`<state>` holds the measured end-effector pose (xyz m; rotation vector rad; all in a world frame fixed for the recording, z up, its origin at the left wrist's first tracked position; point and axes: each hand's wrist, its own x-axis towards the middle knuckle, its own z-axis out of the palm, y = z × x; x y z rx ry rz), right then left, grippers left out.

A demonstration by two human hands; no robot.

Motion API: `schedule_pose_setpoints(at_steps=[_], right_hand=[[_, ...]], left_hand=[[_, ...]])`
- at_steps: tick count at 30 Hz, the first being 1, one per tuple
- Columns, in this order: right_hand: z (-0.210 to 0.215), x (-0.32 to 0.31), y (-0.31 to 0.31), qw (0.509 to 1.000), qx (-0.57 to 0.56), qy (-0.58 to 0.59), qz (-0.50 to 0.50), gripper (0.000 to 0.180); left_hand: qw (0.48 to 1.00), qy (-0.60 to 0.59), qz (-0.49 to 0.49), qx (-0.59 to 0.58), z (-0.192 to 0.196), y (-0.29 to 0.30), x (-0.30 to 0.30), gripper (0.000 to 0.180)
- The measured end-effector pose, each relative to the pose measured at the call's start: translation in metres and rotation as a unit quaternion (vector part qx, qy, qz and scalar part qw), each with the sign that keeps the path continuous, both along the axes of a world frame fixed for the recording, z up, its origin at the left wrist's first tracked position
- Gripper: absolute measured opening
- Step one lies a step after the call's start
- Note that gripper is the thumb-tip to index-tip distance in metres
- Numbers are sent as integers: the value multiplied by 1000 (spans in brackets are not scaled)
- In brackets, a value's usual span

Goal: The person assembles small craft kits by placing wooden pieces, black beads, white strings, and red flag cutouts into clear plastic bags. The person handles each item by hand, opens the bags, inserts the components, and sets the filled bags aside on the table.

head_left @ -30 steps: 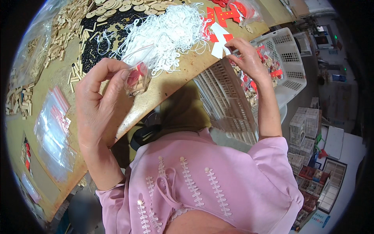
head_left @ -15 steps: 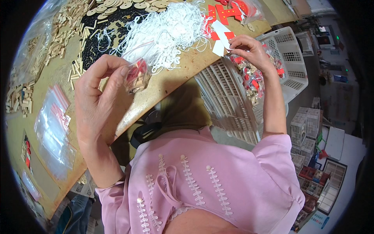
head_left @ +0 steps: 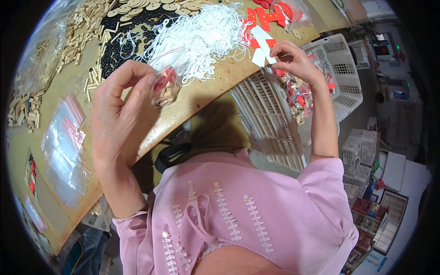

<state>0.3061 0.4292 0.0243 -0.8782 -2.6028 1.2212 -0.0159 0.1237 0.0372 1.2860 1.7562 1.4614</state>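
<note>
Both hands are raised over the near edge of the desk (head_left: 215, 91). At left, my left hand (head_left: 121, 114) pinches a small clear bag (head_left: 165, 86) between thumb and fingertips, the other fingers curled loosely; the bag is transparent, holds pale wooden sticks and red pieces, and hangs just above the desk edge. Farther left, a stack of flat clear zip bags (head_left: 64, 146) with red sealing strips lies on the desk; their number cannot be told. Behind the small bag lies one heap of white elastic cords (head_left: 201, 36), with loose wooden sticks (head_left: 87, 32) and black beads (head_left: 119, 41) around it, too many to count. At right, my right hand (head_left: 295, 62) is closed on a white paper strip (head_left: 262, 46), gripped by thumb and forefinger, beside red cut-out shapes (head_left: 268, 16). Below that hand, one white plastic basket (head_left: 343, 68) holds filled bags of red and wooden parts (head_left: 300, 96).
</note>
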Motion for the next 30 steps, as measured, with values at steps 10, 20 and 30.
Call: schedule_pose_setpoints(at_steps=[10,20,30], right_hand=[[-7,5,15,1000,-19,22,-8,7],[35,-46,0,898,303,274,-164,16],[92,-132,-120,953,32,297,46,14]], left_hand=[[1000,-4,12,9,-2,-2,-1,8],[978,172,-14,118,-4,4,-11,6],[960,220,-66,160,-7,2,-15,8]])
